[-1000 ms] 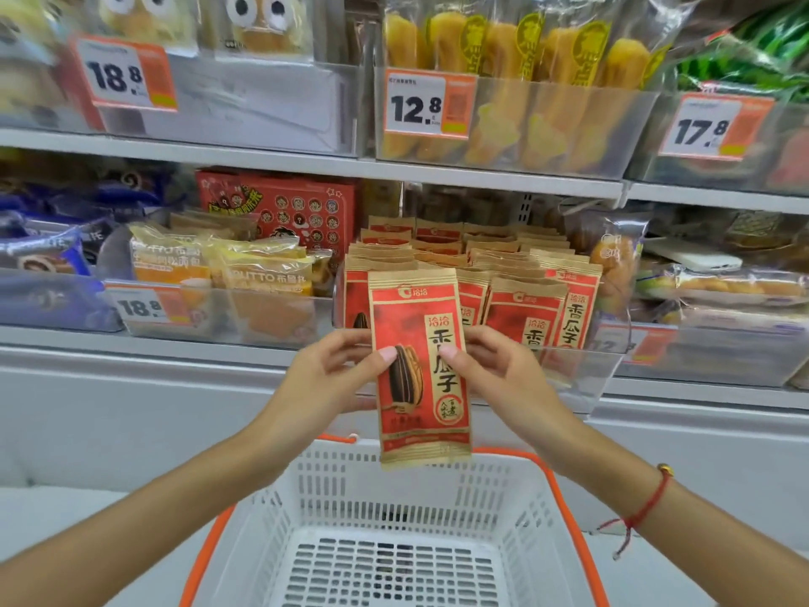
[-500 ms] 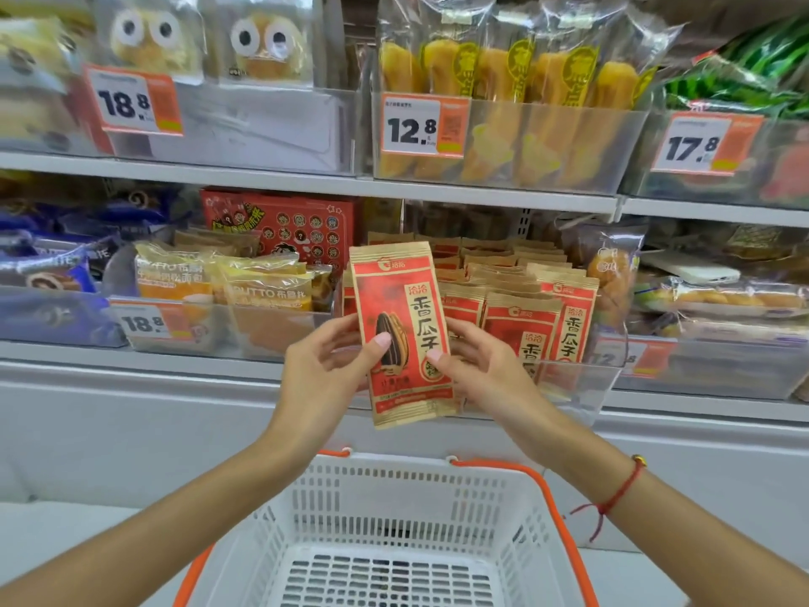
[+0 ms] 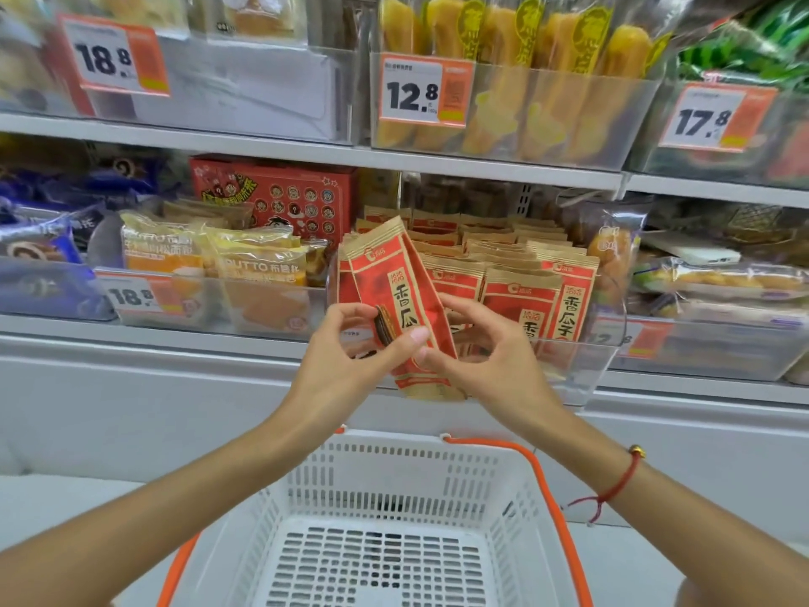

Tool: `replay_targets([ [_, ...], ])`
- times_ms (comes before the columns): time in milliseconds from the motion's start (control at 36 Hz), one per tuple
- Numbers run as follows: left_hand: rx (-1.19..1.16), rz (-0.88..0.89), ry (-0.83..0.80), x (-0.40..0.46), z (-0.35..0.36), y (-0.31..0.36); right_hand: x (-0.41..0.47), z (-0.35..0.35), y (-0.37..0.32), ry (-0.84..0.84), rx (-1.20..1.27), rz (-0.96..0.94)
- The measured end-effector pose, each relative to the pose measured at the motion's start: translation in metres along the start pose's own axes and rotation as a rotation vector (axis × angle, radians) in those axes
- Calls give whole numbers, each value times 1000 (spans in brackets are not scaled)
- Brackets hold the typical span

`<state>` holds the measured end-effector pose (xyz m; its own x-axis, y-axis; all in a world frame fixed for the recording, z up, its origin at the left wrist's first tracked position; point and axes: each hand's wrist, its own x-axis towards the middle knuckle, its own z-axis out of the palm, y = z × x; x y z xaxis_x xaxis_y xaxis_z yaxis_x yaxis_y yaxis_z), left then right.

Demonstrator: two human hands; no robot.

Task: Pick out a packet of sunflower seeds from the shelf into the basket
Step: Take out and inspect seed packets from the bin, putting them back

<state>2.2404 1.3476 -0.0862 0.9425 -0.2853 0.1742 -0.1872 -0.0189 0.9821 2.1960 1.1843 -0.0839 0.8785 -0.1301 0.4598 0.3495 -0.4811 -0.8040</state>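
Tilting above the basket (image 3: 394, 479), the sunflower seed packet (image 3: 396, 300) is pinched by left hand (image 3: 350, 352) and right hand (image 3: 481, 348), seemingly for turning before being dropped in.

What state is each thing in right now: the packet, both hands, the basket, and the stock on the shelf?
Seed packet: tilted, held above the basket, not yet in it.
Left hand: pinches the packet's left side.
Right hand: fingers curled on the packet's right edge.
Basket: open, nothing visible inside.
Shelved seed packets: upright in a clear bin.
Yellow bread bags: sealed, lying in the neighbouring bin.
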Motion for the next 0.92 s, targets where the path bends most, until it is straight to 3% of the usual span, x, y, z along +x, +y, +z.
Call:
replay_targets([
  [222, 32, -98, 11, 3, -6, -6, -6, 4, -2, -269, -4, 2],
  [333, -103, -130, -8, 4, -8, -4, -4, 5, -2, -329, -45, 24],
  [694, -291, -147, -184, 16, -17, -11, 5, 8, -5, -341, -39, 226],
  [917, -378, -156, -226, 20, -15, -9, 7, 14, -8, -258, 25, 186],
])
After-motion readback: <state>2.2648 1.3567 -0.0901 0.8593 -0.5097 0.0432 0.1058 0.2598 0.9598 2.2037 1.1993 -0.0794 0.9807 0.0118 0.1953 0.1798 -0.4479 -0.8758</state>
